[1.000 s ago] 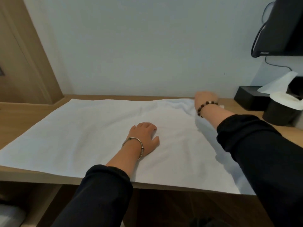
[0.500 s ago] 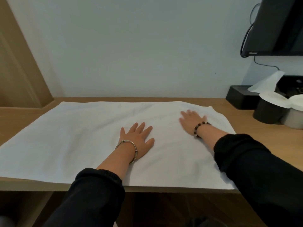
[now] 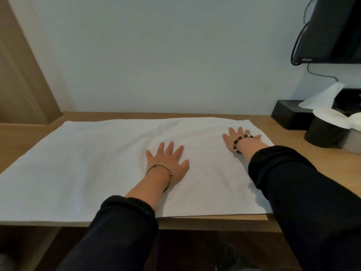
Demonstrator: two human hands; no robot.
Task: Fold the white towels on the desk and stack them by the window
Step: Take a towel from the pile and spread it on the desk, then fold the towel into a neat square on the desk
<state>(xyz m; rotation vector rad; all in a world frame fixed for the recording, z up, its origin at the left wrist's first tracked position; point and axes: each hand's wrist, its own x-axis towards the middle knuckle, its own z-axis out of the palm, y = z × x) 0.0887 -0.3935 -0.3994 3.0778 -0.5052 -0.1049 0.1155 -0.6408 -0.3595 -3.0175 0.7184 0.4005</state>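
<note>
Head view: the wooden tabletop [image 3: 312, 173] runs against a pale wall [image 3: 156, 55]. At about 2 o'clock from the towel stand a black tissue box [image 3: 287, 114] with a white tissue [image 3: 320, 96] sticking up, a black cup [image 3: 322, 133] and a grey cup [image 3: 351, 143], both capped with white paper. They are apart from the cloth. Above them hangs the corner of a dark screen [image 3: 336, 30] with a black cable [image 3: 320, 75] trailing down. A wooden panel [image 3: 19, 75] rises at 10 o'clock. Nothing lies on the towel but the hands.

The white towel [image 3: 97, 169] is spread flat on the tabletop, its long axis running from 9 o'clock to 3 o'clock. Its near edge lies along the tabletop's front edge and its far edge is close to the wall.

The left hand [image 3: 168, 163], with a silver bangle [image 3: 162, 169] at the wrist, lies palm down near the towel's middle, fingers straight and spread towards 12 o'clock. The right hand [image 3: 237, 136], with a bead bracelet [image 3: 239, 141] at the wrist, lies flat at about 2 o'clock from the left, near the towel's far right corner, fingers stretched out. Neither hand grasps the cloth; both rest on top of it. Black sleeves cover both forearms.
</note>
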